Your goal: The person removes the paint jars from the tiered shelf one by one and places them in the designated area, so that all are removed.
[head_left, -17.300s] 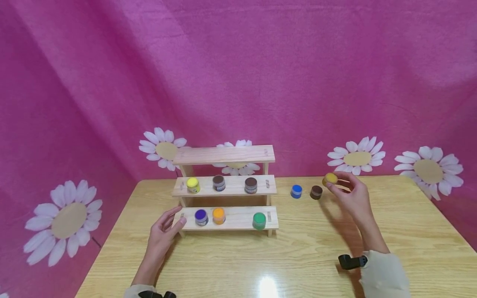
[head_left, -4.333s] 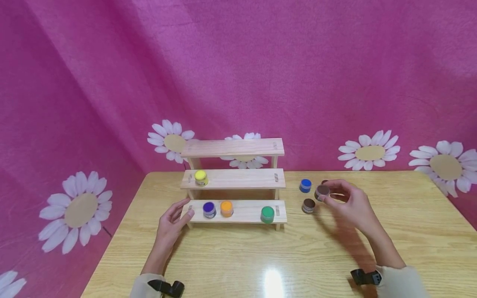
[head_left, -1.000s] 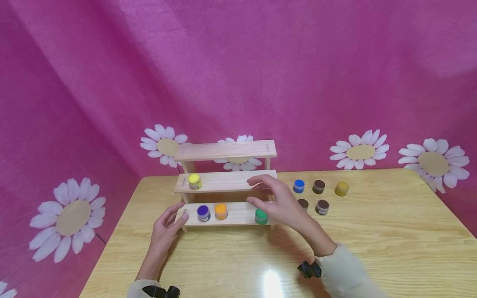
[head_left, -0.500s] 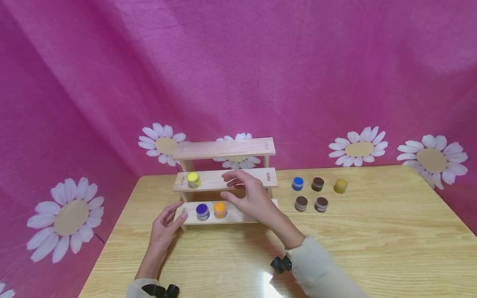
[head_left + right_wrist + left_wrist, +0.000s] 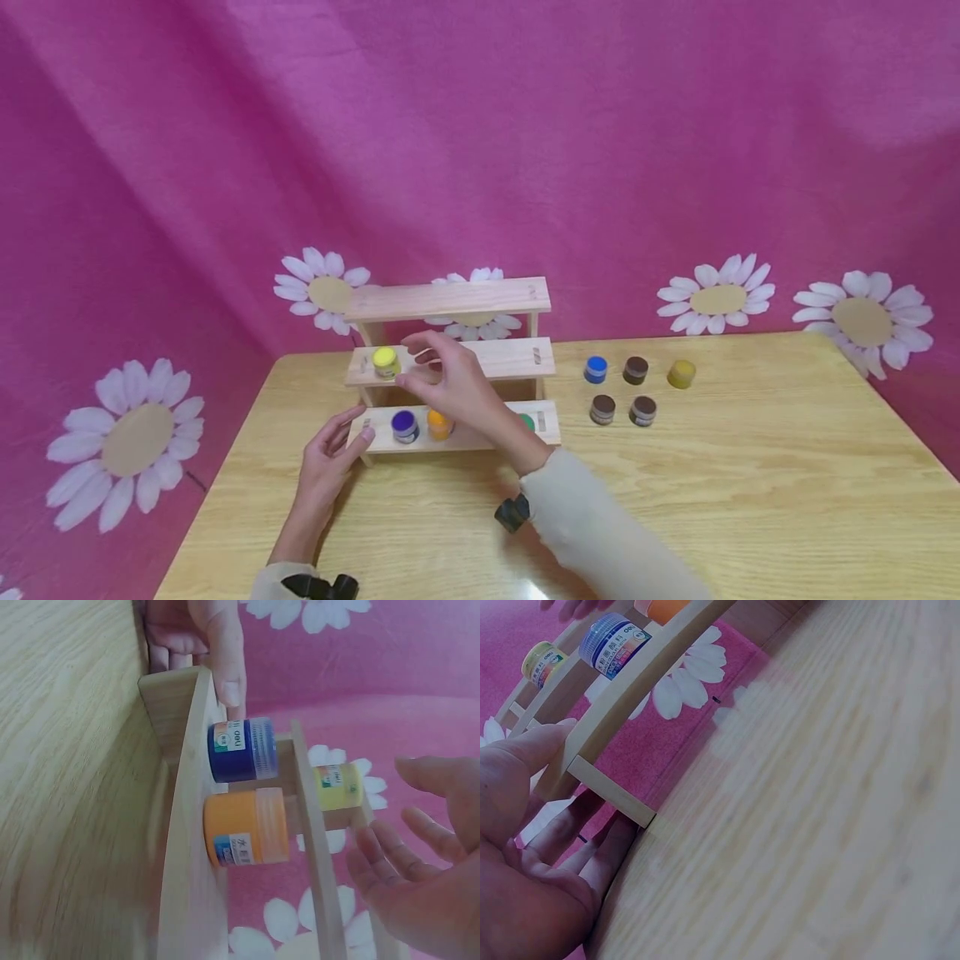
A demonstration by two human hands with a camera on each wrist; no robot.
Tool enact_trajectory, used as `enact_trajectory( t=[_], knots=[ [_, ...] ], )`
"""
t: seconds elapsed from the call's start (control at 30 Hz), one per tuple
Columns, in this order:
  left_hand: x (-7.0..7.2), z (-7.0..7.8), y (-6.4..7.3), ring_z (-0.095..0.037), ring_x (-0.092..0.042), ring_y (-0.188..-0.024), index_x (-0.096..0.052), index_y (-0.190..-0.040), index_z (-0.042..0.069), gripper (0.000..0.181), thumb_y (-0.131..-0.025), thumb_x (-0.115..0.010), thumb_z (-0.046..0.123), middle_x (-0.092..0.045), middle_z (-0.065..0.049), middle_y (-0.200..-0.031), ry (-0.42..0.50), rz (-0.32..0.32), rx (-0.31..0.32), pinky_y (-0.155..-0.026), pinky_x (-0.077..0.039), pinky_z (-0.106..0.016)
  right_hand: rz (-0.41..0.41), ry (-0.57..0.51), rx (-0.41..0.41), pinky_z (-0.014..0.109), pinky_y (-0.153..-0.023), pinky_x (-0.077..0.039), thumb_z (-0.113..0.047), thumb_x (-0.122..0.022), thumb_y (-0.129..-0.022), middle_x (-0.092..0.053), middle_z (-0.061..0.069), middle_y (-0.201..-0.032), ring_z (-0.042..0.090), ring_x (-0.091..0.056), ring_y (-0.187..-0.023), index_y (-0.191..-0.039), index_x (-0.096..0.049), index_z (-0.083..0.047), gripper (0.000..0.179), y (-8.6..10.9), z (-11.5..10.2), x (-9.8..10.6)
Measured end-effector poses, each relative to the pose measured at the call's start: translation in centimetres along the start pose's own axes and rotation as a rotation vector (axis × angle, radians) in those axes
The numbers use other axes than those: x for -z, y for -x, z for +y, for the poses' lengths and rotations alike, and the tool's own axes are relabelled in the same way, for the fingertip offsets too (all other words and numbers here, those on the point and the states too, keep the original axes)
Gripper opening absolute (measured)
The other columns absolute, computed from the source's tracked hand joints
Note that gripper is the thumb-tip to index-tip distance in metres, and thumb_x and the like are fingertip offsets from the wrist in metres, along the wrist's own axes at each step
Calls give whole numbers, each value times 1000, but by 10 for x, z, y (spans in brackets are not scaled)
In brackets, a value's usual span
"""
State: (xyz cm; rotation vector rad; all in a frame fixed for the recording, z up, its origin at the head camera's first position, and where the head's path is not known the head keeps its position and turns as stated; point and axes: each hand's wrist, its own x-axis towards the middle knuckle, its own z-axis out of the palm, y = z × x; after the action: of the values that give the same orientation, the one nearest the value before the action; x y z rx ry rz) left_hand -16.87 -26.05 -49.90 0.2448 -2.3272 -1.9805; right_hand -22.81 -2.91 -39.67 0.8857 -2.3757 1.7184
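My left hand (image 5: 327,461) holds the left end of the lowest step of a three-tier wooden rack (image 5: 517,357), thumb on the board and fingers beside its leg. My right hand (image 5: 455,385) hovers over the middle step, just right of a yellow paint jar (image 5: 386,362), with thumb and fingers spread and nothing between them. In the right wrist view a gap shows between that hand and the yellow jar (image 5: 339,786). On the lowest step stand a purple paint jar (image 5: 404,427), an orange one (image 5: 438,425) and a green one (image 5: 528,422), the green mostly hidden behind my right wrist.
On the wooden table (image 5: 750,467), right of the rack, stand a blue jar (image 5: 596,369), a brown jar (image 5: 635,370), an ochre jar (image 5: 682,374) and two more brown jars (image 5: 602,409) in front. A pink daisy-print cloth (image 5: 600,167) hangs behind.
Two brown jars left the middle step for the table, and the ochre jar was set down there. Over the last second my empty right hand moved left toward the yellow jar. My left hand stayed put.
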Motion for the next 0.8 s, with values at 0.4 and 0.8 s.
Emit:
enact_trajectory(
  t=[0.4,0.8],
  knots=[
    [-1,0,1,-30,-31,-151,-55,-146,6,53,-99,-72,24,-45,-11,-158,6,-7,-12,-121,-31,-47,-11,114,-85,29,-96,-55,-17,-79,-91,-68,10,-121,22,-65,-110,-133,-61,-3,48,-24,8,-24],
    [-1,0,0,-30,-32,-150,-56,-145,6,53,-98,-73,23,-46,-11,-157,1,1,-7,-120,-32,-45,4,154,-149,20,-86,-54,-18,-79,-93,-68,4,-113,16,-63,-100,-123,-67,-6,35,-29,9,-32]
  ],
)
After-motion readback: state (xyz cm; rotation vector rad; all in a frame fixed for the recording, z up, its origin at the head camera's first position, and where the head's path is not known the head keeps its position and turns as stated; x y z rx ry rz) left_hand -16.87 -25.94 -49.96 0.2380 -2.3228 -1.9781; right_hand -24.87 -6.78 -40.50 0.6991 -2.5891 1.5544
